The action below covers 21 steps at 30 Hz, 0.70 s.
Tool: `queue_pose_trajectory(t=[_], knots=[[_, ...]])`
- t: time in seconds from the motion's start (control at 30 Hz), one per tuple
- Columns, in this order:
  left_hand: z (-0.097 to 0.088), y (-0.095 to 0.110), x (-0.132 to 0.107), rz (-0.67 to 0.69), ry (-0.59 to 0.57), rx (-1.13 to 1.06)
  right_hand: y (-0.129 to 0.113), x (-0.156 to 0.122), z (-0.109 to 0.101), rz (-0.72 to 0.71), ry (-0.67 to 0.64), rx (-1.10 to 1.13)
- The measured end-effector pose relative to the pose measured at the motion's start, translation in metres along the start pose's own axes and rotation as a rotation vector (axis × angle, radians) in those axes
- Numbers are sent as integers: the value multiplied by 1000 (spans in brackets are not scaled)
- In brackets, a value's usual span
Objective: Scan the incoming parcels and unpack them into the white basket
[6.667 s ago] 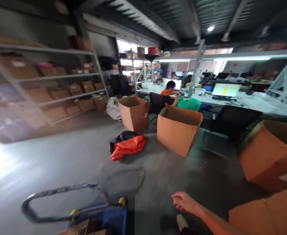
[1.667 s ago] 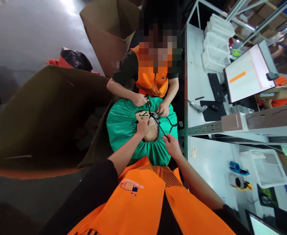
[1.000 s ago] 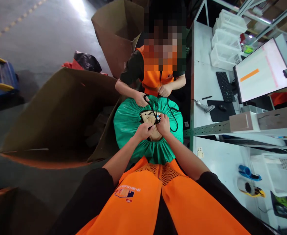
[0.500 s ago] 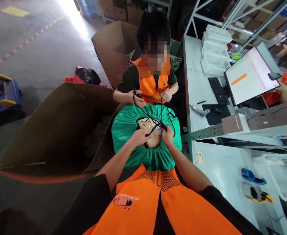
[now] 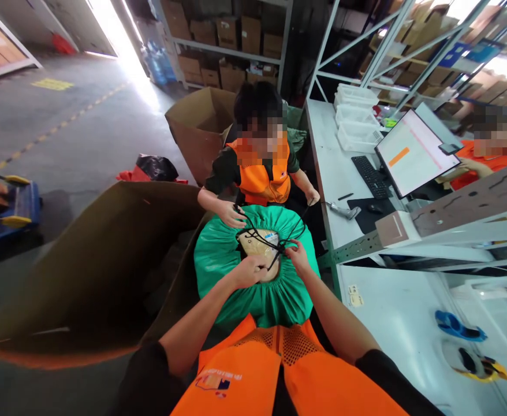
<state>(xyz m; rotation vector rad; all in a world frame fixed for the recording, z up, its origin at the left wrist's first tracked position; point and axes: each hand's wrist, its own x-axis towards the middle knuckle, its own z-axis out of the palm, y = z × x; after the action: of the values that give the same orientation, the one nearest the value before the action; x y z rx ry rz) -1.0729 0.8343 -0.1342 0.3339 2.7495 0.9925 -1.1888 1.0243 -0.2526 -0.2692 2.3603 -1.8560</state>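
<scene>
A full green drawstring bag [image 5: 223, 294] stands in front of me, its gathered mouth partly drawn in. Through the opening shows a beige package [image 5: 257, 245]. Black drawstring cord [image 5: 265, 238] crosses over the opening in a tangle. My left hand [image 5: 250, 271] is closed on the cord at the near left of the mouth. On the right side, my right hand [image 5: 297, 257] pinches the cord beside the crossing. Opposite me, a co-worker in an orange vest [image 5: 262, 182] holds other parts of the cord in both hands, the arms spread apart.
Large open cardboard boxes [image 5: 106, 260] stand at left and behind the bag. To the right are a white desk [image 5: 323, 150] with monitor [image 5: 416, 153], keyboard and scanner, and a table [image 5: 392, 312] with tape dispensers [image 5: 459, 326]. A blue cart [image 5: 19, 202] is at far left.
The co-worker's hand on the right side has moved outward, pulling cord away from the bag. My hands still grip the cord, slightly farther apart. The camera view has tilted upward.
</scene>
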Motion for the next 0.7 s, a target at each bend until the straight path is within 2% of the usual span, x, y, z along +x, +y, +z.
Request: queue_pose_trajectory(t=[0.07,0.13,0.27,0.33,0.43,0.5,0.6,0.7], knots=[[-11,3,-23,5,-4,-13,-1,-8,4,92,4,49],[-20,6,-41,-48,-18,-19,-4,-16,8,161,5,85],[-19,18,-55,-227,-101,44,-18,-30,17,244,-39,158],[-12,30,-53,-204,-175,35,-28,-36,23,274,-75,213],[-4,53,-50,-48,-218,10,-40,-45,31,361,-125,320],[-4,68,-52,10,-251,11,-46,-52,33,449,-154,412],[-9,86,-61,-10,-364,0,-54,-59,27,546,-171,560],[-7,95,-72,-86,-355,125,-61,-62,10,595,-152,663]])
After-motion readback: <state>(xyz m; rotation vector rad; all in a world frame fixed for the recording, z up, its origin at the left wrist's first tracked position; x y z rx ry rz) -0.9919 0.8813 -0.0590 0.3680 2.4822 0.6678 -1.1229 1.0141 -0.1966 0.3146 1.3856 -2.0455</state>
